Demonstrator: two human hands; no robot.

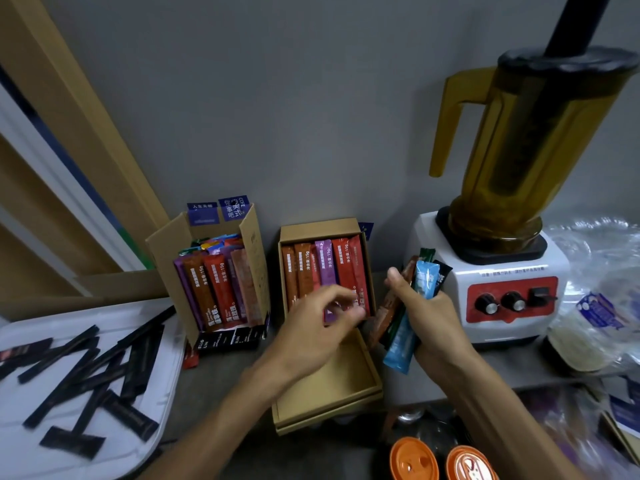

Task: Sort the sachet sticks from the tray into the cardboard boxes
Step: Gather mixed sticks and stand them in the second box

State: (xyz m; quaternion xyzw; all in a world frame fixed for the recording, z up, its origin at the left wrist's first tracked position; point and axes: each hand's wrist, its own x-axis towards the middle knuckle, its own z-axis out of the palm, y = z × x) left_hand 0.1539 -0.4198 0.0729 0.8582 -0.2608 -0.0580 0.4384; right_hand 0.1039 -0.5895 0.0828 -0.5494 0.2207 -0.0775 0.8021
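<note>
I'm clamping a bunch of sticks (424,282) in my right hand (436,323) beside the open box (320,226) while my left hand (318,323) is curling over the row (325,261) inside — pinching or just pressing, I can't tell — and the fanned bunch is threatening to slide loose, with the tray (104,313) holding more
</note>
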